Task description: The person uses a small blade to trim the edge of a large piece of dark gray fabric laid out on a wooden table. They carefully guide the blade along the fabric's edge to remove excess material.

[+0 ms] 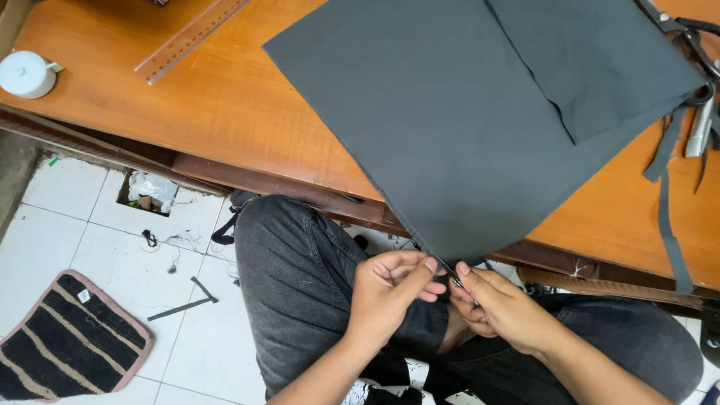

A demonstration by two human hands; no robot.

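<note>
Pinching the grey fabric (465, 127) corner, left hand (390, 289), right hand (502, 307), both hands together, over wooden table (225, 97)

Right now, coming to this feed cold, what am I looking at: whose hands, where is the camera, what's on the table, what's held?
One picture, from a camera on the person's head, looking down. No machine: two bare hands over jeans-clad knees. The left hand and right hand pinch the hanging corner of a dark grey cloth in their fingers; what else sits between them is too small to tell. The cloth lies on a wooden table, with a ruler, scissors and a white lidded pot. A striped mat lies on the tiled floor.
</note>
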